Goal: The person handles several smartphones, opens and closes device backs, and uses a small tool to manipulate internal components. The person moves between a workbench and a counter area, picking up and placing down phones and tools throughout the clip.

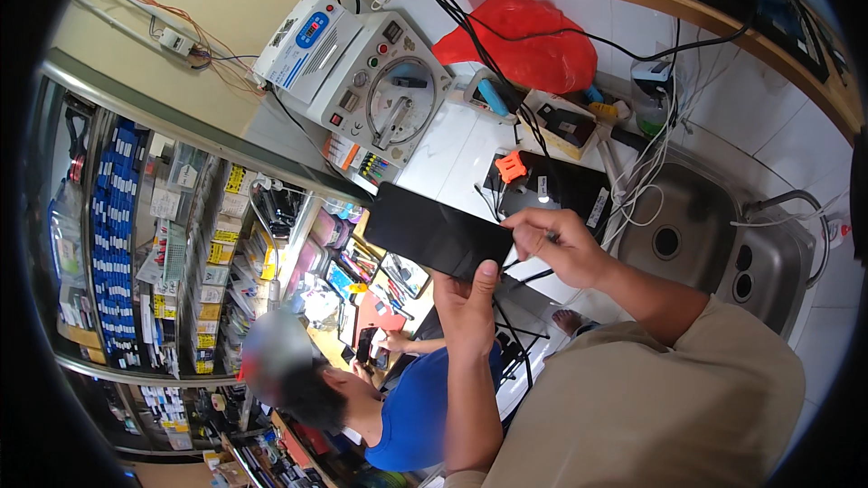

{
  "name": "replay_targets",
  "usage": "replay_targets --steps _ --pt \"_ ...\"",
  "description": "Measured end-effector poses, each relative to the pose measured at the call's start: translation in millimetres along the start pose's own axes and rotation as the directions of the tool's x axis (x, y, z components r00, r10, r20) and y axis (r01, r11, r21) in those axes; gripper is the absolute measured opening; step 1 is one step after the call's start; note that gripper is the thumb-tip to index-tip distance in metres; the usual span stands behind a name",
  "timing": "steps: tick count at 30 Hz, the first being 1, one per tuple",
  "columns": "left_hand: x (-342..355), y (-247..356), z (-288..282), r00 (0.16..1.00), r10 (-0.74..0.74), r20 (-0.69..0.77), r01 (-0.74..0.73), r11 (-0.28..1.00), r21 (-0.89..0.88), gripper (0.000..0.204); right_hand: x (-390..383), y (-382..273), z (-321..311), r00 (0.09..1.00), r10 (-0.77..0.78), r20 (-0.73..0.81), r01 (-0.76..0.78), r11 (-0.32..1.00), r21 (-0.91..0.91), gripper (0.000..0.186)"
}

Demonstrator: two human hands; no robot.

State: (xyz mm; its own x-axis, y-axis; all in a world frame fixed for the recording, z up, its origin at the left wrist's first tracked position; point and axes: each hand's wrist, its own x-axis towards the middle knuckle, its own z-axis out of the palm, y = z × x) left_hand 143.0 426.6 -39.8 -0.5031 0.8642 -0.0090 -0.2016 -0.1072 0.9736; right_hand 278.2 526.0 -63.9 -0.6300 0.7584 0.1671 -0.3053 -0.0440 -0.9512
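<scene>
A black phone [432, 228] is in the left hand [466, 300], that grip closed on its near edge, thumb over the glossy face. The right hand [556, 242] is at the phone's right end, its grip narrow; whether it holds anything I cannot tell. Beyond, on the white surface [472, 155], lies an orange piece [511, 165]. A round-windowed machine [360, 107] stands far left; a steel sink [694, 203] is right.

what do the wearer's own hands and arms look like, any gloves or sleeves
The left hand and right hand are ungloved, with no ring or watch visible. The left forearm and right forearm are bare. The beige right sleeve is plain and short, ending near the elbow.
</scene>
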Motion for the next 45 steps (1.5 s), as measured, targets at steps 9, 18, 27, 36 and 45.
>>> replay_targets --steps 9,18,27,36,45 --pt "-11 5 -14 0.988 -0.124 0.089 0.12 0.991 0.054 0.036 -6 3 17 0.994 -0.101 -0.03 0.095 0.984 -0.154 0.026" --pt "-1 6 -21 0.995 -0.083 0.063 0.101 0.916 -0.389 0.035 2 -12 -4 0.991 0.006 0.132 0.015 0.988 -0.154 0.026" --pt "-7 10 -21 0.997 -0.059 -0.059 0.051 0.99 -0.129 0.031 0 -4 11 0.981 -0.133 0.142 0.173 0.93 -0.324 0.009" --pt "-7 11 -20 0.997 -0.02 -0.074 0.001 0.97 -0.244 0.025 -15 0 31 0.984 -0.179 -0.015 0.168 0.947 -0.276 0.011" --pt "-7 8 -26 0.992 -0.12 0.049 0.126 0.801 -0.585 0.013 -16 -11 37 0.964 -0.266 -0.009 0.252 0.924 -0.287 0.01"
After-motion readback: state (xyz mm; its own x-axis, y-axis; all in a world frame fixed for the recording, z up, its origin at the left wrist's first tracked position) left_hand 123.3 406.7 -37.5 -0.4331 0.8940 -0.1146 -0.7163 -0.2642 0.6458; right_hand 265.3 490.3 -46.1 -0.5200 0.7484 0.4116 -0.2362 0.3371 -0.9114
